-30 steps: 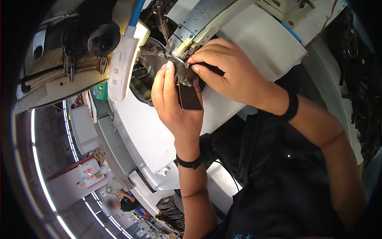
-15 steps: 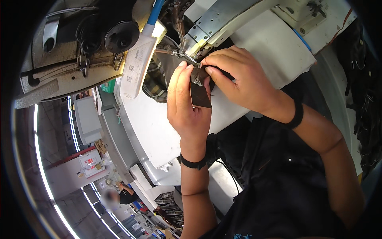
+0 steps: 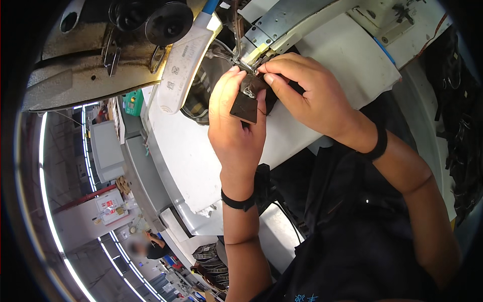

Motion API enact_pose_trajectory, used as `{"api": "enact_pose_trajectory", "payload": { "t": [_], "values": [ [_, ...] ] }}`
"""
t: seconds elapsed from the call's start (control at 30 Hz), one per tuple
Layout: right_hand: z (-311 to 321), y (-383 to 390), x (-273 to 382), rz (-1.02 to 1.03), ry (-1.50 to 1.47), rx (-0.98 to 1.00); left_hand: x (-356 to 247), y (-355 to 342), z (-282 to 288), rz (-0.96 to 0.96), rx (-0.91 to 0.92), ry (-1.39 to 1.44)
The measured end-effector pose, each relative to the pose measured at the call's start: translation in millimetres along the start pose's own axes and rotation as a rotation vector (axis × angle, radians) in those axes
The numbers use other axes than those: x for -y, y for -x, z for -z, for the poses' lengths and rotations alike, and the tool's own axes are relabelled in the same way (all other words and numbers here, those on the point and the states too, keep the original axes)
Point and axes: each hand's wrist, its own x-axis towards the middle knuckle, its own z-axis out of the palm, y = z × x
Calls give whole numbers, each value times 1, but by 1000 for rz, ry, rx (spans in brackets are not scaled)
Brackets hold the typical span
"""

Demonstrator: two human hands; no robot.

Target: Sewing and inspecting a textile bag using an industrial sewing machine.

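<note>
Both hands are at the work end of a sewing machine, beside a small coiled spring (image 3: 246,66) near its needle area. A dark brown fabric piece (image 3: 244,107) is gripped in my left hand (image 3: 235,123), its fingers on the left and thumb on the right. The piece's lower flap hangs over the palm, with a crumpled whitish bit above it. From the right, my right hand (image 3: 317,98) pinches the piece's upper edge by the spring; its fingertips partly hide that edge. Plaid fabric (image 3: 195,106) lies behind my left hand.
The machine head (image 3: 95,80) fills the upper left, with a whitish lamp (image 3: 176,83) next to it. White work surface (image 3: 181,161) extends below. A metal plate (image 3: 274,22) lies at the top. Dark garments (image 3: 463,146) hang right. Another person (image 3: 156,246) is far off, lower left.
The dark piece's flap has shifted up and left, and my left hand has moved slightly the same way. My right hand keeps its pinch by the spring. The whole view has tilted a little.
</note>
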Motion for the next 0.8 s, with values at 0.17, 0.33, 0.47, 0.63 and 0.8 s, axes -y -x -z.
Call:
{"api": "enact_pose_trajectory", "payload": {
  "t": [0.17, 0.33, 0.47, 0.63, 0.8],
  "values": [
    [-3, -1, 2, 1, 14, -12, 6, -1, 0, -4, -2, 36],
    [-6, -2, 5, -32, -76, -57, 14, 2, -3, -11, -33, 54],
    [-5, -1, 7, -75, -87, -31, 18, 5, -8, -1, -86, 63],
    [-5, 0, 2, -115, -85, -7, 21, 5, -14, -30, -142, 53],
    [2, 6, 3, -183, -109, 54, 17, 5, -13, 19, -129, 79]
  ]
}}
